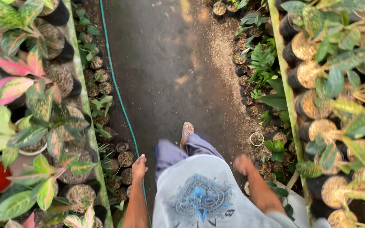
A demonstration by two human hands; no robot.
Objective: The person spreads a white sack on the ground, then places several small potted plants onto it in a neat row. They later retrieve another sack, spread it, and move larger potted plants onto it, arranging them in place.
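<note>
Hanging open and empty, the left hand (139,166) is swinging just above a cluster of small black pots (121,162) beside one green hose (119,101). Curling loosely, the right hand (243,164) is holding nothing near one white-rimmed pot (257,139). One sandalled foot (186,131) is stepping along the dark path (165,67), two plant benches (83,101) flanking it; no labels are showing.

Two bare hands, left hand (139,165), right hand (242,164), one green hose (115,84), one sandalled foot (186,131)
</note>
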